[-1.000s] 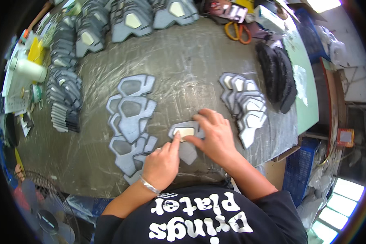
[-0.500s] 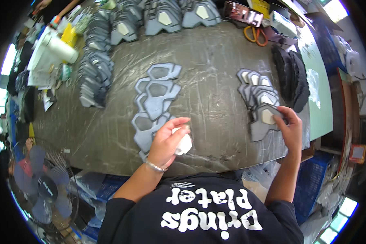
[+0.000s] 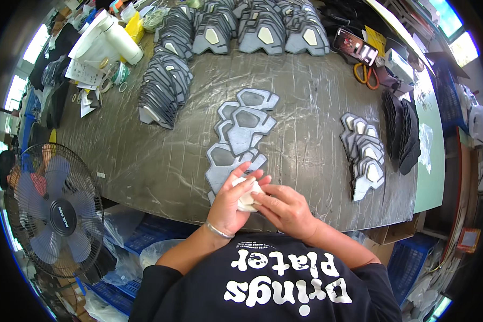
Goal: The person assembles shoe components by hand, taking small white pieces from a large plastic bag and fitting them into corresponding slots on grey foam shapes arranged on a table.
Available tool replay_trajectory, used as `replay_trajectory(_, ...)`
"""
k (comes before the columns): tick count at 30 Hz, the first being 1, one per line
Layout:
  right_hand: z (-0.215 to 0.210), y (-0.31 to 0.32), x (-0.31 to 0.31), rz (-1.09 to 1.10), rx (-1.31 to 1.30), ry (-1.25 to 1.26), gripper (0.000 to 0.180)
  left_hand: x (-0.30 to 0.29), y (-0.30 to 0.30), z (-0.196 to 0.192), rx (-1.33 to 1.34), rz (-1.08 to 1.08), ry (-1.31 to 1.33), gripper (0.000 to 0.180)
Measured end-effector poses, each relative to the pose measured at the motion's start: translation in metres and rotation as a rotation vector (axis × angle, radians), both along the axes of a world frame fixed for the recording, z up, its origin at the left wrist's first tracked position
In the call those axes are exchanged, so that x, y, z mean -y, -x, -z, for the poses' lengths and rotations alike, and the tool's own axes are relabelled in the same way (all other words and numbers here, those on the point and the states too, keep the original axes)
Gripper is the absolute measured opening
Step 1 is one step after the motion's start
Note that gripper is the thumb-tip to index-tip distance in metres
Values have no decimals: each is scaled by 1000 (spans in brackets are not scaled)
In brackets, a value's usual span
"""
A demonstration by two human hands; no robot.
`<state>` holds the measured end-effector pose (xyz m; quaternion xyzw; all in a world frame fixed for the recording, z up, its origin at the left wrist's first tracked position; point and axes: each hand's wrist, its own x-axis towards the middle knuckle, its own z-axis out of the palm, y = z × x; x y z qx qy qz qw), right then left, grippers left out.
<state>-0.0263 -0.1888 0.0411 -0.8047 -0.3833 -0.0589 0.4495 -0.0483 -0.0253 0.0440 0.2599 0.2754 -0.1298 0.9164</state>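
My left hand [image 3: 228,203] is closed around a small stack of white flat pieces [image 3: 244,200] near the table's front edge. Thumb and fingertips of my right hand [image 3: 288,210] pinch at the right side of that same stack. Just beyond the hands lies a column of overlapping grey angular foam-like pads [image 3: 242,138], each with a darker recessed patch. A second column of grey pads with white inserts [image 3: 368,186] rests to the right, apart from both hands.
Rows of similar pads [image 3: 263,48] line the far edge, with another row [image 3: 158,102] at far left. Orange-handled scissors [image 3: 366,76], a phone [image 3: 355,47] and black pads [image 3: 401,131] are at right. A white bottle [image 3: 122,40] stands far left; a fan [image 3: 61,214] is near left.
My right hand has left the front pad of the right column and come over to the white pieces in my left hand. That pad now shows its white insert uncovered. The view has shifted.
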Motion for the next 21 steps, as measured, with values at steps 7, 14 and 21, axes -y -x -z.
replay_trajectory(7, 2, -17, -6, 84, -84, 112, 31, -73, 38, 18, 163, -229, -562, 32)
replay_trajectory(14, 18, -12, -18, 81, -68, 360, 41, -106, 18, 30, 95, 138, -966, 41)
replay_trajectory(21, 30, -69, -11, 291, 30, 399, 39, -67, -51, 51, 171, 142, -1066, 37)
